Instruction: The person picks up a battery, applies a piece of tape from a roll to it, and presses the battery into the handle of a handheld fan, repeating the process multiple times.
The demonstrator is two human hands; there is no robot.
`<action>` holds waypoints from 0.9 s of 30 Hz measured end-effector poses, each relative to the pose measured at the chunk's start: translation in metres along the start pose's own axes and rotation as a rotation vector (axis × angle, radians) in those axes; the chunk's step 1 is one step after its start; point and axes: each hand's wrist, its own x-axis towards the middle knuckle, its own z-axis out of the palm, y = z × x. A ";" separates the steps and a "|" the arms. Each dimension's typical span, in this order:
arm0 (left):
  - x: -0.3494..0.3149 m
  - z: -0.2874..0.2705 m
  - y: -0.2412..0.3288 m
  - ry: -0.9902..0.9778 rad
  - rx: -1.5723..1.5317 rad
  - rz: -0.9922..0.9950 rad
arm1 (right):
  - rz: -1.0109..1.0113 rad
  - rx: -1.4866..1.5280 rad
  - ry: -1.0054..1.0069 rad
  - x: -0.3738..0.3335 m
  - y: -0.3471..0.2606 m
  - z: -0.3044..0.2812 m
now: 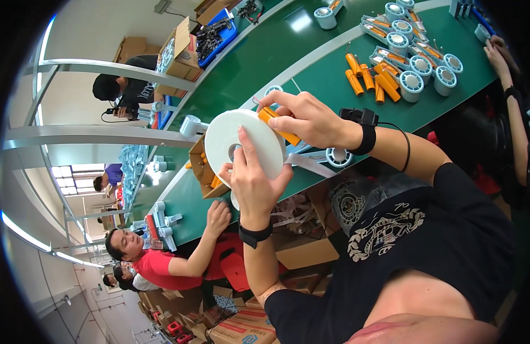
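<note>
A large roll of white tape [220, 137] stands tilted in front of me. My left hand [252, 180] grips it, fingers spread across its flat face near the core and thumb at the rim. A loose end of white strip [313, 164] trails off to the right of the roll. Between the thumb and fingers of my right hand [311, 119] is an orange cylindrical battery [290, 136] with thin wires at its upper end. The battery is close against the roll's right edge; whether they touch I cannot tell. A light blue round-ended housing [339, 156] lies just below my right wrist.
Loose orange batteries [387, 86] and several light blue housings [412, 83] cover the green table at the upper right. Behind the roll, a cardboard box [200, 166] holds more batteries. A co-worker's hand [219, 217] is close at left; another person's hands [497, 54] are at far right.
</note>
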 end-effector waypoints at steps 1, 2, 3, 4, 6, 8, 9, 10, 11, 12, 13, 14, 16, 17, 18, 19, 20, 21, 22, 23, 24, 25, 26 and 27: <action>0.000 0.000 0.000 0.000 0.011 -0.030 | -0.038 -0.046 0.058 0.000 0.003 0.006; 0.000 -0.001 0.001 0.002 0.024 -0.065 | -0.077 -0.092 0.110 0.000 0.006 0.012; -0.001 -0.002 0.003 0.006 0.037 -0.100 | -0.115 -0.139 0.163 0.001 0.007 0.017; 0.000 -0.001 0.008 0.003 0.043 -0.100 | -0.117 -0.132 0.163 0.003 0.007 0.021; 0.002 -0.001 0.022 0.035 0.161 -0.212 | -0.141 -0.227 0.259 0.009 0.004 0.027; 0.013 -0.003 0.023 0.055 0.223 -0.271 | -0.196 -0.278 0.386 0.022 0.006 0.029; 0.020 -0.005 0.025 0.009 0.181 -0.264 | -0.230 -0.271 0.457 0.033 0.010 0.024; 0.027 -0.007 0.025 -0.035 0.139 -0.258 | -0.347 -0.293 0.648 0.051 0.017 0.007; 0.030 -0.008 0.030 -0.079 0.086 -0.246 | -0.463 -0.324 0.845 0.074 0.024 -0.027; 0.028 -0.010 0.027 -0.074 0.088 -0.245 | -0.158 -0.300 0.777 0.077 0.048 -0.106; 0.020 -0.008 0.003 -0.111 0.129 -0.223 | -0.245 -0.184 0.885 0.077 0.021 -0.123; 0.012 0.003 -0.024 -0.149 0.157 -0.191 | -0.331 -0.077 0.999 0.076 -0.005 -0.137; -0.002 0.020 -0.086 -0.240 0.214 -0.186 | -0.342 -0.083 0.911 0.062 -0.008 -0.133; -0.012 0.027 -0.119 -0.290 0.246 -0.214 | -0.347 -0.086 0.817 0.047 -0.014 -0.129; -0.032 0.032 -0.152 -0.332 0.243 -0.224 | -0.369 -0.081 0.725 0.035 -0.027 -0.126; -0.034 0.033 -0.163 -0.371 0.236 -0.229 | -0.388 -0.091 0.740 0.023 -0.027 -0.124; -0.034 0.037 -0.173 -0.354 0.235 -0.209 | -0.296 -0.094 0.671 0.008 -0.023 -0.121; -0.015 0.038 -0.168 -0.287 0.169 -0.167 | -0.202 -0.113 0.614 -0.003 -0.018 -0.121; 0.003 0.040 -0.156 -0.228 0.091 -0.129 | -0.210 -0.145 0.639 -0.010 -0.016 -0.122; 0.017 0.045 -0.138 -0.175 0.003 -0.102 | -0.158 -0.052 0.597 -0.019 -0.017 -0.126; 0.034 0.046 -0.116 -0.163 -0.012 -0.107 | -0.111 0.059 0.529 -0.024 -0.016 -0.127; 0.058 0.055 -0.094 -0.258 -0.105 0.064 | -0.111 0.039 0.522 -0.031 -0.016 -0.128; 0.079 0.058 -0.077 -0.343 -0.180 0.238 | -0.078 0.042 0.487 -0.037 -0.019 -0.126; 0.092 0.068 -0.074 -0.328 -0.176 0.235 | -0.042 0.050 0.451 -0.039 -0.020 -0.120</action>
